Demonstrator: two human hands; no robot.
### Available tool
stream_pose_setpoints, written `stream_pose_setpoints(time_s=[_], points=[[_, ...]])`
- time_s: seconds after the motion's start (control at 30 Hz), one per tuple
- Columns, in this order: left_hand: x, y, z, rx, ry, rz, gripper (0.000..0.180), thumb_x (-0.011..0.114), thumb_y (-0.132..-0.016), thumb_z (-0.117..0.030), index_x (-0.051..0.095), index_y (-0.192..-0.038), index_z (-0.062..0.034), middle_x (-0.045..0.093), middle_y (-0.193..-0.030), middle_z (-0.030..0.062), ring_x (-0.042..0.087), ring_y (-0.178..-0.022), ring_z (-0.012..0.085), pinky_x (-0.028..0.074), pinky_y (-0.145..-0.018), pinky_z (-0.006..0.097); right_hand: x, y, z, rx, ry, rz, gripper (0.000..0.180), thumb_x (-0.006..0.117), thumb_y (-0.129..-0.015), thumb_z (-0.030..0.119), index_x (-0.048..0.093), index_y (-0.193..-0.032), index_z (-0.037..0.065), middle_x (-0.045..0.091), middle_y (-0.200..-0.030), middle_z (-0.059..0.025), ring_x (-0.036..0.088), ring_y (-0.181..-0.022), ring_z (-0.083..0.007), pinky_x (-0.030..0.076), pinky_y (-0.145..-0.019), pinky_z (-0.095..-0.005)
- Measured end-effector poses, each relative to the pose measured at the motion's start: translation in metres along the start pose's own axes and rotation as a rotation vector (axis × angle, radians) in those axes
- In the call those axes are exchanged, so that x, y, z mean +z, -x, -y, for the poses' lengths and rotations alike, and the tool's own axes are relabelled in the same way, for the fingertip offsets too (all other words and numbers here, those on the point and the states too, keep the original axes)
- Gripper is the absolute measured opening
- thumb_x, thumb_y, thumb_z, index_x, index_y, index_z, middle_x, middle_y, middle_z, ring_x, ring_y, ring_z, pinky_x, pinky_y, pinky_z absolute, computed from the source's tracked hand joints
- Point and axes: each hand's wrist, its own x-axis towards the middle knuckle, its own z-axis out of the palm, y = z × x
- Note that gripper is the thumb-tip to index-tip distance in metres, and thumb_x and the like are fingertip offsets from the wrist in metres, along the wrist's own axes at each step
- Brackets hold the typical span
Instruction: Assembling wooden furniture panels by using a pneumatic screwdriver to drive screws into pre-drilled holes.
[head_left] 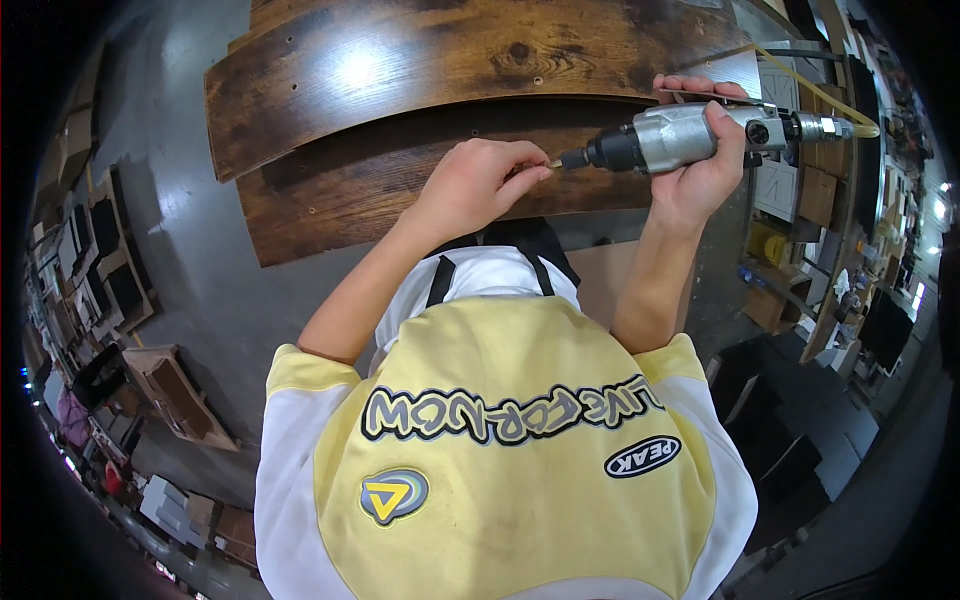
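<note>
My right hand (705, 150) is wrapped round a silver and black pneumatic screwdriver (675, 138), held level with its bit end pointing left. A yellow air hose (815, 88) joins its right end through a metal coupling. At the tool's tip, my left hand (487, 185) pinches a small brass-coloured piece (556, 164), apparently a screw or bit; the fingertips partly hide it. Both hands are above a dark brown wood-grain board (350, 200) with small holes. Another such board (440, 60) lies just beyond, overlapping it.
Grey concrete floor (200, 200) stretches to the left. Cardboard and flat panels (180, 395) lie at the far left. On the right are a wooden shelf or rack (835, 270), boxes (765, 305) and dark panels (785, 475).
</note>
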Motion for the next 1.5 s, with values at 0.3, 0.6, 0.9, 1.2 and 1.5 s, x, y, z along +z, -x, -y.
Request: stream_pose_setpoints(time_s=[0.3, 0.6, 0.9, 1.2, 1.5], points=[[0.025, -0.058, 0.056, 0.215, -0.333, -0.413, 0.019, 0.069, -0.085, -0.026, 0.072, -0.093, -0.0090, 0.069, -0.079, 0.0086, 0.065, -0.064, 0.0251, 0.052, -0.058, 0.034, 0.003, -0.035, -0.050, -0.195, 0.171, 0.157, 0.027, 0.051, -0.081, -0.004, 0.050, -0.107, 0.001, 0.061, -0.096, -0.0205, 0.063, -0.090, -0.0358, 0.052, -0.090, -0.0513], [0.044, -0.087, 0.082, 0.152, -0.529, -0.642, 0.015, 0.072, -0.081, -0.026, 0.072, -0.087, -0.0133, 0.067, -0.072, 0.0002, 0.064, -0.060, 0.0214, 0.050, -0.051, 0.031, 0.005, -0.051, -0.090, -0.450, 0.251, 0.333, 0.029, 0.059, -0.086, 0.002, 0.048, -0.113, 0.002, 0.059, -0.098, -0.0121, 0.059, -0.090, -0.0210, 0.050, -0.085, -0.0359], [0.039, -0.087, 0.087, 0.212, -0.521, -0.685, 0.012, 0.070, -0.083, -0.024, 0.073, -0.090, -0.0144, 0.066, -0.073, 0.0017, 0.062, -0.057, 0.0161, 0.047, -0.051, 0.027, -0.002, -0.054, -0.101, -0.484, 0.362, 0.418, 0.030, 0.059, -0.086, 0.005, 0.046, -0.114, 0.002, 0.058, -0.099, -0.0133, 0.057, -0.093, -0.0227, 0.047, -0.089, -0.0381], [0.032, 0.055, 0.071, -0.585, 1.334, -0.453, 0.026, 0.042, -0.095, -0.013, 0.061, -0.107, 0.0011, 0.048, -0.068, -0.0013, 0.035, -0.052, 0.0058, 0.026, -0.045, 0.020, -0.004, -0.051, -0.102, -0.491, 0.359, 0.437, 0.032, 0.060, -0.086, 0.006, 0.046, -0.115, 0.002, 0.059, -0.098, -0.0140, 0.058, -0.092, -0.0236, 0.047, -0.090, -0.0384], [0.061, 0.098, 0.070, -0.783, 1.477, -0.226, 0.023, 0.040, -0.101, -0.023, 0.054, -0.101, -0.0036, 0.044, -0.071, -0.0025, 0.033, -0.051, 0.0038, 0.024, -0.043, 0.018, -0.003, -0.047, -0.107, -0.489, 0.438, 0.425, 0.029, 0.060, -0.085, 0.003, 0.046, -0.111, 0.004, 0.053, -0.094, -0.0086, 0.056, -0.088, -0.0199, 0.048, -0.083, -0.0348]])
